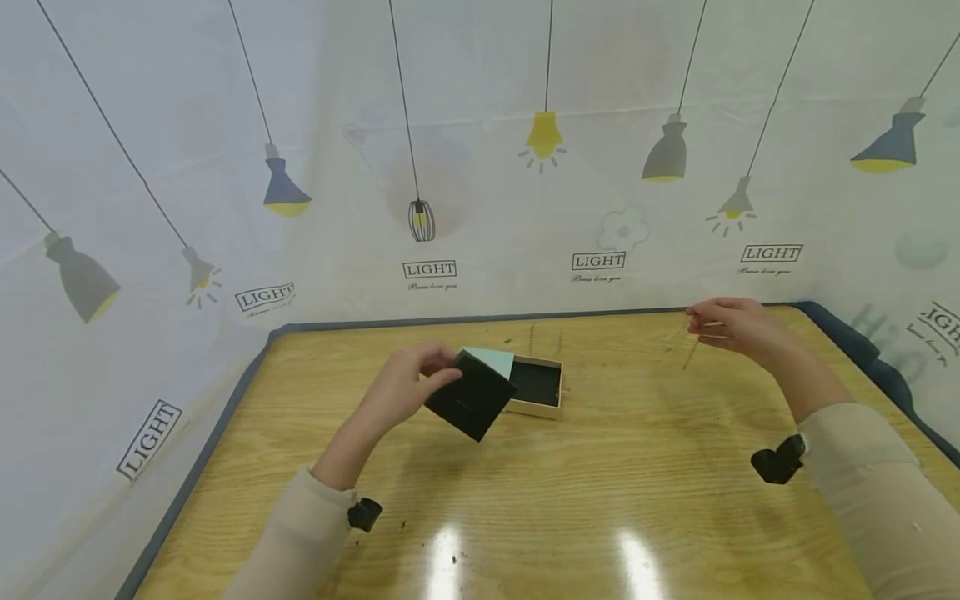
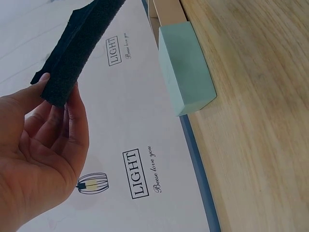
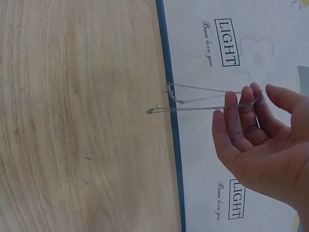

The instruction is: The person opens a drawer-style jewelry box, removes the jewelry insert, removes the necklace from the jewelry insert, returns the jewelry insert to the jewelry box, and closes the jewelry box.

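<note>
Between thumb and fingers, my left hand (image 1: 408, 383) pinches a square black foam insert (image 1: 471, 398). Its thick rough edge shows in the left wrist view. Just behind the insert, a small box with a mint-green sleeve (image 2: 188, 67) lies on the table, its drawer (image 1: 537, 387) pulled out to the right and lined in black. My right hand (image 3: 260, 130) is raised at the far right of the table, apart from the box. A thin silver chain necklace (image 3: 203, 108) loops over its bent fingers near the thumb and hangs down, a small pendant-like part at its end.
The wood-grain table (image 1: 600, 492) has a few dark specks near its front. A pale cloth (image 1: 487, 167) printed with lamps and the word LIGHT rises behind and at both sides, with a blue border along the table's edge. Small black devices sit at both wrists.
</note>
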Available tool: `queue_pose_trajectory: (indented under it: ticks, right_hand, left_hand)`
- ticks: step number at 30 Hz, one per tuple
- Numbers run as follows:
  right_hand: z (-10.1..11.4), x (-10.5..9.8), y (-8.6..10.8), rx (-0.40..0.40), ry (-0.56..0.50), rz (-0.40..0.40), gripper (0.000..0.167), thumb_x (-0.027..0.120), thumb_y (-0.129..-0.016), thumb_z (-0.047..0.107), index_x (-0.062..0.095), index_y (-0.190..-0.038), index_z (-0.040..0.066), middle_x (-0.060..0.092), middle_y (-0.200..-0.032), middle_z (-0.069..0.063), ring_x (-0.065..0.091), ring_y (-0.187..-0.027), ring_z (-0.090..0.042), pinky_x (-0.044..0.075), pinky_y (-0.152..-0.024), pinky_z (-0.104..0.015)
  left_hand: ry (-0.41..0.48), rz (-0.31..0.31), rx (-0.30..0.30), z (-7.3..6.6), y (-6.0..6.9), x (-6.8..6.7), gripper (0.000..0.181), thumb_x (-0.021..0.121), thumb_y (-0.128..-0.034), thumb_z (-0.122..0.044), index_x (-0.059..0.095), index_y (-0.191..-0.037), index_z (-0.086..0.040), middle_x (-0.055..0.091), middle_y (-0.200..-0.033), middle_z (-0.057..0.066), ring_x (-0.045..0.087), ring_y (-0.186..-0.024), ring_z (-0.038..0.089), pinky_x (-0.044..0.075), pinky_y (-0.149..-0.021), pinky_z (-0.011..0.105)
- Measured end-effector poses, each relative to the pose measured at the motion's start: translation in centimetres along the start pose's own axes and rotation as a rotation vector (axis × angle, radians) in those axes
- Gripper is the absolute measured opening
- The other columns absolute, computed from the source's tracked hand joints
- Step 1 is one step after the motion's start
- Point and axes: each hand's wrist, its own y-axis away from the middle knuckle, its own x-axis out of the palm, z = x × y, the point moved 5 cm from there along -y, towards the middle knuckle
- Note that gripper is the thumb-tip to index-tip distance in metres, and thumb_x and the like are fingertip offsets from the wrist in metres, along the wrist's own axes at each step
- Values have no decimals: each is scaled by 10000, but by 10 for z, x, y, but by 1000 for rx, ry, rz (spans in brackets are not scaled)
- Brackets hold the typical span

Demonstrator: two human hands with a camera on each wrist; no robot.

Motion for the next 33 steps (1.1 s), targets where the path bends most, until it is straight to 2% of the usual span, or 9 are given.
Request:
queue_pose_trajectory:
  ticks: [4,8,11,14,21,26,30,33]
  right_hand:
    - [-8,-2,-1,8,19,3,417,436,-1063,378,464,-1323,53,642,-937,234,634,-959,77,545,-868,-135]
    - [-17,-3,-1,9,34,3,467,436,-1062,391,438,-1362,33,641,-953,240,631,-966,87,546,-884,-142]
    - [-22,-4,-2,14,32,7,461,431,-1065,382,443,-1370,36,637,-952,249,631,-964,91,549,-896,-156]
    - [-28,-6,-3,19,28,12,378,421,-1071,365,494,-1312,82,638,-941,257,633,-951,90,551,-881,-155]
    - [-40,-7,-5,32,42,14,466,383,-1085,326,422,-1392,-24,628,-940,253,625,-951,96,555,-875,-163]
    - [-45,-6,-5,56,51,16,389,394,-1083,324,501,-1321,34,638,-925,235,631,-933,88,557,-863,-171]
    - [-49,-5,-5,71,80,40,511,387,-1085,325,428,-1413,-64,638,-979,213,625,-945,85,561,-896,-193]
    - [-52,-3,-5,83,125,64,614,376,-1086,338,309,-1472,-136,639,-1110,130,619,-1012,47,558,-954,-241]
  left_hand:
    - [-3,0,0,0,1,0,113,659,-968,-206,702,-1029,-121,746,-1029,45,702,-945,199,583,-852,411]
    - [-3,1,-1,0,1,0,117,658,-968,-206,702,-1036,-120,745,-1036,46,702,-951,200,583,-853,410]
    - [-2,2,-7,1,2,0,119,658,-969,-206,701,-1040,-121,745,-1041,47,703,-959,204,582,-855,413]
    - [-2,5,-13,1,2,1,124,658,-969,-209,701,-1044,-120,745,-1046,49,705,-965,209,582,-858,417]
    - [8,2,-13,2,2,1,120,658,-968,-200,702,-1042,-117,743,-1044,51,703,-962,208,584,-855,413]
    - [5,2,-10,3,2,1,128,654,-971,-199,703,-1052,-113,743,-1041,53,703,-953,206,586,-847,405]
    - [4,0,-5,4,2,1,127,649,-975,-197,702,-1058,-116,743,-1042,49,701,-950,204,587,-843,404]
    - [-1,-8,1,5,1,2,117,651,-972,-187,702,-1054,-120,743,-1039,42,701,-942,196,589,-834,396]
